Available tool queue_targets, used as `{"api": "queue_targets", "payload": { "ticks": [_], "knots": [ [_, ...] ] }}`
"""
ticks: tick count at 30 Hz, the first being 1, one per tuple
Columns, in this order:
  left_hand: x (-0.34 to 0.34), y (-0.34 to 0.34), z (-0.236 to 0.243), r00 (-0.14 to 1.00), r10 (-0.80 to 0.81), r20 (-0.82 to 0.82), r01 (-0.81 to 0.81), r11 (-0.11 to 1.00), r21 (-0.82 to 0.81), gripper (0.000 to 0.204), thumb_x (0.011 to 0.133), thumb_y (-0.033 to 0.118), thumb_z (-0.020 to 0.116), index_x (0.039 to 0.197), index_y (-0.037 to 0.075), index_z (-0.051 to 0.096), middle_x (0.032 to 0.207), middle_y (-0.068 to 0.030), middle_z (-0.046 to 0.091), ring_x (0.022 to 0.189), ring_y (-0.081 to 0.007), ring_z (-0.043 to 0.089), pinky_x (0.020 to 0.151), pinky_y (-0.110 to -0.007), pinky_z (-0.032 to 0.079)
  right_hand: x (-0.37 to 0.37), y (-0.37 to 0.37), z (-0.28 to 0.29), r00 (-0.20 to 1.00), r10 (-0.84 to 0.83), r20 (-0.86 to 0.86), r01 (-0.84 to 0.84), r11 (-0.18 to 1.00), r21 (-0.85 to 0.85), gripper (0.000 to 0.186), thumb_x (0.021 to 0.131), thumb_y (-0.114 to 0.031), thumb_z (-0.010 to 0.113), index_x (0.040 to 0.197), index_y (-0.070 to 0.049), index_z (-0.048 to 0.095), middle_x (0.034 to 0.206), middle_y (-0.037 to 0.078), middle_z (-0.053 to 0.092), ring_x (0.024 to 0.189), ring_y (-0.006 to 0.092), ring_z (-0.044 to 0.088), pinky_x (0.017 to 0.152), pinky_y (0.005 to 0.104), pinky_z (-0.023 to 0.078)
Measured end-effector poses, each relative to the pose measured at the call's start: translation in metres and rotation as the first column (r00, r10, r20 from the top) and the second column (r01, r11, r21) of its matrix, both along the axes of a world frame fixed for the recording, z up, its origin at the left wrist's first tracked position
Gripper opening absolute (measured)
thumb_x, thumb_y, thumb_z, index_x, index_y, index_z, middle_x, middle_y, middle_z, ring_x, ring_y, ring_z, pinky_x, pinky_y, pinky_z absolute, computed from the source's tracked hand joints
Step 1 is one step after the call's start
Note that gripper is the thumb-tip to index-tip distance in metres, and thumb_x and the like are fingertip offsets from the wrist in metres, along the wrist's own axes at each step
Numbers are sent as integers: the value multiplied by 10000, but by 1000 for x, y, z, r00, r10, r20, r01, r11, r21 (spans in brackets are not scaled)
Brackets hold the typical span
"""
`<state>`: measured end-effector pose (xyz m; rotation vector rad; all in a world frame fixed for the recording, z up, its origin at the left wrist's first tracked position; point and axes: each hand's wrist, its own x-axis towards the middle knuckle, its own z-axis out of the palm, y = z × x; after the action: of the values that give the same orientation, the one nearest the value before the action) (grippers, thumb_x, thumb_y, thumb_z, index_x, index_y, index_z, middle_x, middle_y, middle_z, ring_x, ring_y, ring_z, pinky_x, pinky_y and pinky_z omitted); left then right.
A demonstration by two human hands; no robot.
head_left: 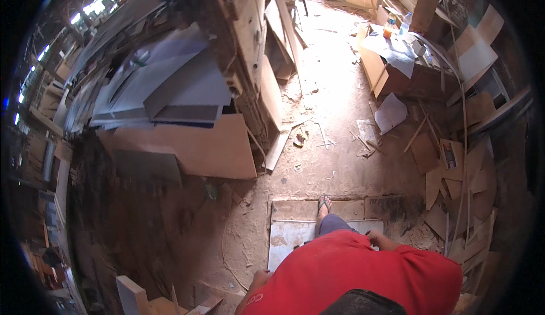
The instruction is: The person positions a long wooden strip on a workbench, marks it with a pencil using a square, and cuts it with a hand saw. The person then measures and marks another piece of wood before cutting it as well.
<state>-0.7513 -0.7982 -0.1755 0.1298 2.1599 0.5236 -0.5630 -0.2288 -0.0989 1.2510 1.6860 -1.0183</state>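
My red-shirted torso fills the lower middle, above my leg and sandalled foot on a floor panel. My left hand shows at the left of my body, fingers curled and partly hidden, beside a white board. My right hand is at my right side, fingers bent and largely hidden by my body. I cannot make out what, if anything, either hand holds.
Stacked sheets and a tan panel lean at left beside upright timbers. A dusty passage runs ahead. At right stand a cabinet with two bottles, scattered offcuts and long strips.
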Motion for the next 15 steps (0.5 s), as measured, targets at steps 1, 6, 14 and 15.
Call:
{"api": "queue_targets", "payload": {
  "ticks": [1,6,14,15],
  "knots": [
    [-20,27,-3,1000,-23,-7,23,999,41,489,839,480,769,1071,51,799,950,-187,783,895,-333,761,826,-434,590,0,28,-13,999,-22,-46,25,998,52,291,865,-274,792,1067,-65,774,874,82,756,734,210,712,613,378,584],
    [-179,153,12,986,164,-40,-161,984,73,441,841,467,767,966,45,797,796,-149,753,738,-276,721,714,-443,560,-105,137,30,817,-240,-525,364,920,146,272,865,-238,800,1053,-46,759,843,89,735,711,197,699,602,356,570],
    [-399,464,162,933,146,-330,32,877,479,424,923,291,751,1184,-44,739,1064,-152,784,948,-209,737,865,-348,563,-120,241,-38,486,-514,-707,771,634,68,104,891,-136,692,919,-41,723,743,81,679,574,165,622,475,320,474],
    [-421,491,170,933,185,-309,10,845,534,384,937,257,741,1171,-47,742,1044,-128,785,924,-185,730,845,-333,564,-114,234,-55,555,-491,-672,737,665,123,95,880,-131,679,859,-42,703,695,86,654,543,178,605,455,330,451]
  ]
}}
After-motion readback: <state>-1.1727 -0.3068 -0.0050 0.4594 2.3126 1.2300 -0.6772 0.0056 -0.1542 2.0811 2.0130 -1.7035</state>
